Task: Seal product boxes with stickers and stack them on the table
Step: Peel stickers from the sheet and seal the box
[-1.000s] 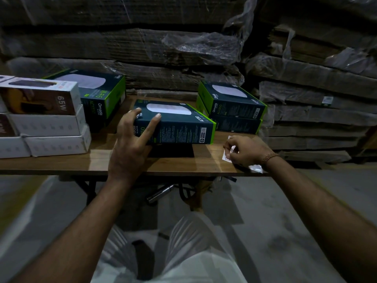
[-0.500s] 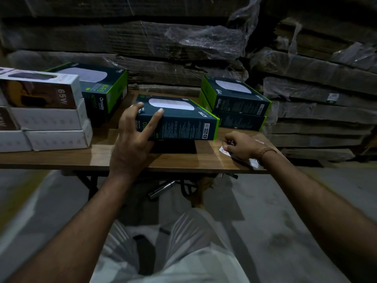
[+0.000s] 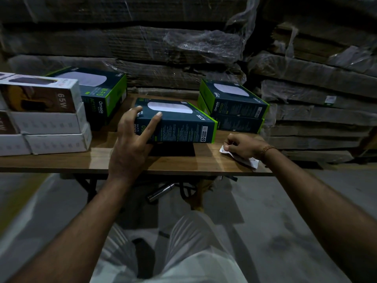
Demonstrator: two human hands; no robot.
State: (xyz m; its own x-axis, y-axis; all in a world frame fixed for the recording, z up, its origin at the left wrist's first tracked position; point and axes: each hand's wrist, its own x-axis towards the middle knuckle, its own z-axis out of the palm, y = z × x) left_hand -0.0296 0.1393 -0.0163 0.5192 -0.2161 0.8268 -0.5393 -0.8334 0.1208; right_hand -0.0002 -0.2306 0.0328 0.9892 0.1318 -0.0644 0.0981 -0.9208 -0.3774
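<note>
A dark green product box (image 3: 183, 125) lies on the wooden table (image 3: 102, 160) in front of me. My left hand (image 3: 132, 146) holds its left end, thumb and forefinger spread over the near side and top edge. On the table's right end my right hand (image 3: 242, 146) rests with curled fingers pinching at a white sticker sheet (image 3: 246, 160). Two more green boxes (image 3: 234, 103) are stacked behind the right hand. Another green box (image 3: 98, 92) stands at the back left.
White 65W boxes (image 3: 42, 119) are stacked on the table's left end. Plastic-wrapped flat cardboard stacks (image 3: 316, 99) fill the space behind and to the right. The table's folding legs (image 3: 89, 186) and my knees are below its near edge.
My right hand has shifted slightly on the sticker sheet, fingers working at it. My left hand keeps its hold on the green box, which has not moved on the table.
</note>
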